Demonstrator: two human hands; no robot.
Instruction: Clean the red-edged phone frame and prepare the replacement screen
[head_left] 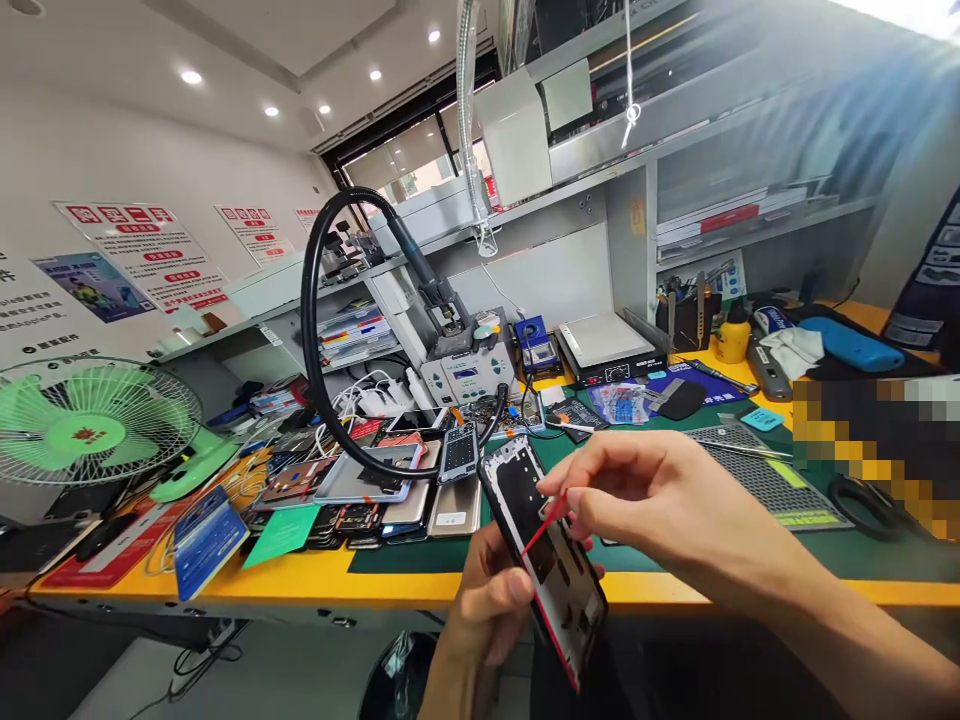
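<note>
A phone frame [551, 570] with a black and silver inside is held tilted over the front edge of the table. My left hand [491, 600] is closed around its left side, with the thumb on the edge. Above the frame, my right hand [630, 490] pinches a thin red strip [546, 527]. The strip runs down to the frame's left edge, and a red line continues along that edge to the lower corner. Fingertips of my left hand show at the frame's right side.
Phones and parts [454, 508] are piled at the left of the yellow table [330, 578]. A green fan [90, 435] stands far left. Behind are a black hose [309, 330] and a grey station [469, 370]. Scissors [866, 505] and a grey mat [757, 475] lie right.
</note>
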